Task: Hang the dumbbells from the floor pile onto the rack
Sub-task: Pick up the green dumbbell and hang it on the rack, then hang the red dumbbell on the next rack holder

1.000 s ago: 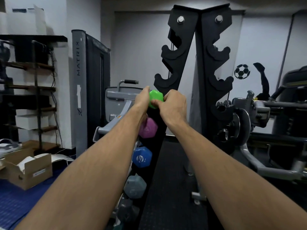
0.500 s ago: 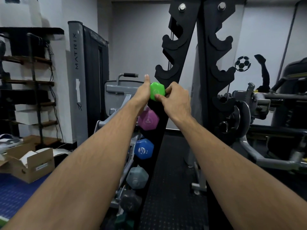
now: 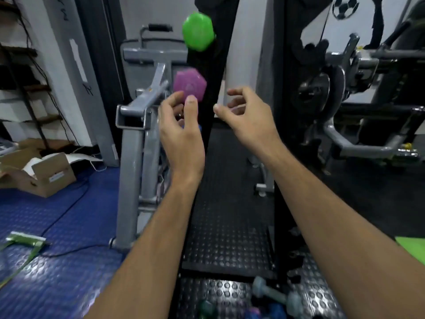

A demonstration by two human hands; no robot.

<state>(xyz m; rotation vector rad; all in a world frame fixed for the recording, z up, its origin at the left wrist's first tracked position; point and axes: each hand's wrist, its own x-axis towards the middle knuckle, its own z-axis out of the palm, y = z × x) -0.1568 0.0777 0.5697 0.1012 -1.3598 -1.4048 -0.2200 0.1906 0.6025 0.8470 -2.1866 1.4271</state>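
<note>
Several left on the floor: nearest me, at the bottom edge, I see the floor pile point(image 3: 264, 305) with a pale grey-blue dumbbell point(image 3: 274, 295) lying on the studded mat, and blurred green, blue and pink shapes beside it that I read as more dumbbells; I cannot count them.
My hands: farther up, my left hand point(image 3: 181, 130) and right hand point(image 3: 248, 113) hang side by side in front of the rack, fingers loosely curled, holding nothing.
Contact: neither hand touches a dumbbell, as far as I can see.
Done so far: beyond my left fingertips the purple dumbbell point(image 3: 189, 84) sits on the rack point(image 3: 216, 72), and above it the green dumbbell point(image 3: 197, 32) sits in its own slot.
Lower slots: mostly hidden behind my left hand; a sliver of blue shows there.
Progress, my judgement: partway through, green hung, and the floor pile waits for my next reach down.
</note>
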